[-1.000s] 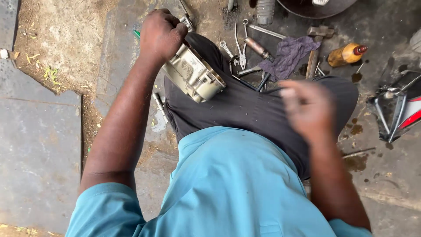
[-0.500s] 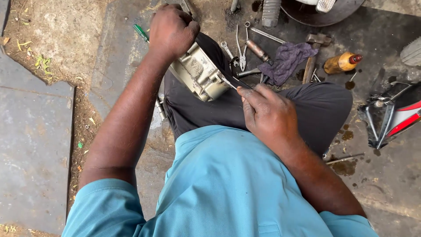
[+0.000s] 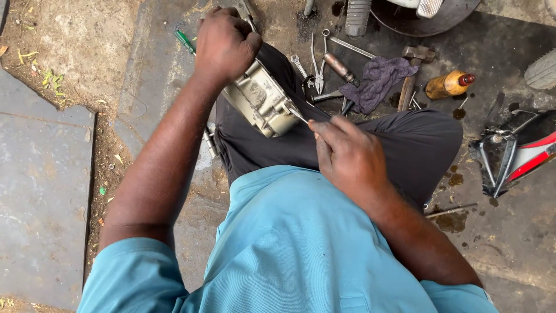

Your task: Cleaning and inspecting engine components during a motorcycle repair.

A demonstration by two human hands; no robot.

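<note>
Left hand (image 3: pixel 225 42) closed in a fist over the top of a grey metal engine part (image 3: pixel 263 99), gripping it and holding it tilted on the left knee, against dark trousers (image 3: pixel 405 145). Right hand (image 3: pixel 347 156) pinched shut around a thin metal tool (image 3: pixel 299 115), fingertips together on its near end, far tip touching the lower right corner of the engine part. Cannot tell what kind of tool, too slim and mostly hidden by the fingers.

Seated low over oil-stained concrete ground (image 3: pixel 521 232), blue shirt (image 3: pixel 301 249) filling the bottom of the view. Beyond the knees, scattered on the ground: pliers (image 3: pixel 317 64) lying open-handled, a spanner (image 3: pixel 299 65) just beside them, a round-shafted tool with a brown grip (image 3: pixel 340 68), and a long thin rod (image 3: pixel 353 47). Purple rag (image 3: pixel 379 78) crumpled next to these, touching a hammer (image 3: pixel 411 75) with a wooden handle. Amber bottle with a red cap (image 3: pixel 449 84) lying on its side just right of the hammer, dark oil spots near it. Green-handled screwdriver (image 3: pixel 185 42) on the ground left of the left hand. Red and black vehicle part (image 3: pixel 521 153) at the right edge, well apart from the hands. Bare earth and a grey slab (image 3: pixel 40 191) to the left.
</note>
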